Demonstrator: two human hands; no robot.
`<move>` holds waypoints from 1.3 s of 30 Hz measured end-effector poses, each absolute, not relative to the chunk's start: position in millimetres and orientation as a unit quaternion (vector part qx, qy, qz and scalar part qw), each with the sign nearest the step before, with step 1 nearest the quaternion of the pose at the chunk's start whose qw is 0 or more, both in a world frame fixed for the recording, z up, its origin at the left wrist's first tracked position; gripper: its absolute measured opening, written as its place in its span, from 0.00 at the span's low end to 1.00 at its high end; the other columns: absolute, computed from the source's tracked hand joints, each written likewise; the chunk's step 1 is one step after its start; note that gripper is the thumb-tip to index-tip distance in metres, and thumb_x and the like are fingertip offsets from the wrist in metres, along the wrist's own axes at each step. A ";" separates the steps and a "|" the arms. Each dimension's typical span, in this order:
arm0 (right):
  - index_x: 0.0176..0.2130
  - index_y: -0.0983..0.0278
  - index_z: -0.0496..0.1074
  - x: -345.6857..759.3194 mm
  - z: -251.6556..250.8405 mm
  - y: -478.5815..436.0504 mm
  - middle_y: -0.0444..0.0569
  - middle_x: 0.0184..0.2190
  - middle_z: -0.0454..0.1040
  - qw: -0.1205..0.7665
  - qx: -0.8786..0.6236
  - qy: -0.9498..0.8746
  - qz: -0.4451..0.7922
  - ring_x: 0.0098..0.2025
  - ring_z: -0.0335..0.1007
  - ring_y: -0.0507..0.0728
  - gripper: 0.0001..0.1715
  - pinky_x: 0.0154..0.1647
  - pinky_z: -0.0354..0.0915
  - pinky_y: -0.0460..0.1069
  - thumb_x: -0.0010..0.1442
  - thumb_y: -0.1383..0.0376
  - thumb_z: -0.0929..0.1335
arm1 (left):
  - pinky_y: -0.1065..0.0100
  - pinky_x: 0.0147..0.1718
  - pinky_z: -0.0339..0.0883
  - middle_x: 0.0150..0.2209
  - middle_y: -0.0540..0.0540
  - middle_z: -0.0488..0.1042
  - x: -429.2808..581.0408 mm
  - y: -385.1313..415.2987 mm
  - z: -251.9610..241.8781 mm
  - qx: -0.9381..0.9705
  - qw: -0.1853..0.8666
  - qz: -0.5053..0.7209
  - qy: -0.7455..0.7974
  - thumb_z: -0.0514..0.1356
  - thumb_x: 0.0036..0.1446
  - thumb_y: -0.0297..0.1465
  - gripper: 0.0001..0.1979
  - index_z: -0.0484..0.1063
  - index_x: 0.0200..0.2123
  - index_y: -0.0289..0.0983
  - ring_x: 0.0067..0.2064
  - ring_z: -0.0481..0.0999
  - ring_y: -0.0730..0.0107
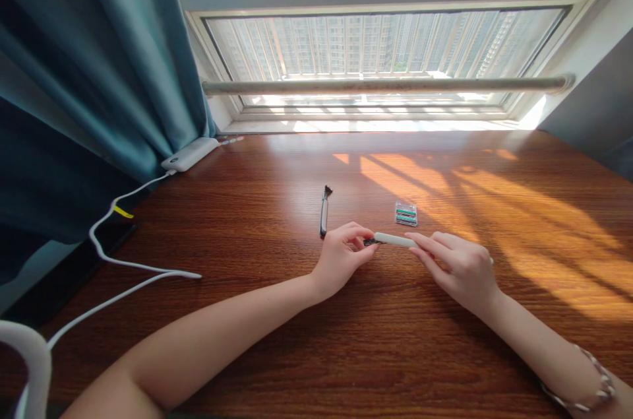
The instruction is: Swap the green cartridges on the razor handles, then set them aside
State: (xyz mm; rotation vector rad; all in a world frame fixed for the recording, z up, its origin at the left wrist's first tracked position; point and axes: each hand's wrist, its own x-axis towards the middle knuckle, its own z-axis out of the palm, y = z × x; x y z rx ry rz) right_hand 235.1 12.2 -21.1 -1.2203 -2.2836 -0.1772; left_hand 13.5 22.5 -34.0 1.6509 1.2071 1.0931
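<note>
A razor with a white handle (394,240) is held level above the table between my two hands. My left hand (341,257) is closed, pinching the black head end with thumb and fingers, which partly hide it. At the other end of the handle, the fingers of my right hand (457,267) are pressed together around the white tip. Just beyond my left hand lies a second razor (324,213), grey and black, its dark head pointing toward the window. A small clear case (406,214) with green-striped blade cartridges rests on the table beyond the held razor.
The brown wooden table (257,208) reaches a window with a white rail (386,86). On the left are a blue curtain (119,43), a white power bank (190,155) and a white cable (128,263). Sunlight patches fall on the right side.
</note>
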 end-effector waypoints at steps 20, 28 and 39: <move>0.44 0.59 0.72 236.4 -22.9 12.2 0.44 0.24 0.72 0.302 -0.483 -0.819 -0.062 0.26 0.66 0.49 0.15 0.28 0.55 0.44 0.58 0.61 0.64 | 0.77 0.19 0.58 0.29 0.48 0.69 14.9 19.3 -27.3 0.647 0.428 0.421 0.471 0.61 0.47 0.34 0.09 0.73 0.31 0.34 0.25 0.64 0.78; 0.44 0.57 0.72 236.0 -21.7 12.6 0.43 0.24 0.72 0.290 -0.496 -0.817 -0.047 0.26 0.66 0.49 0.14 0.27 0.54 0.44 0.59 0.60 0.63 | 0.77 0.20 0.58 0.28 0.47 0.70 16.1 18.9 -27.0 0.643 0.426 0.427 0.472 0.61 0.47 0.33 0.09 0.74 0.31 0.34 0.26 0.64 0.78; 0.40 0.58 0.73 237.1 -24.7 14.8 0.44 0.28 0.75 0.285 -0.565 -0.774 0.023 0.29 0.70 0.51 0.13 0.30 0.57 0.44 0.60 0.59 0.61 | 0.75 0.24 0.60 0.30 0.47 0.71 15.1 20.5 -26.9 0.621 0.457 0.427 0.472 0.61 0.48 0.35 0.10 0.74 0.32 0.34 0.26 0.65 0.77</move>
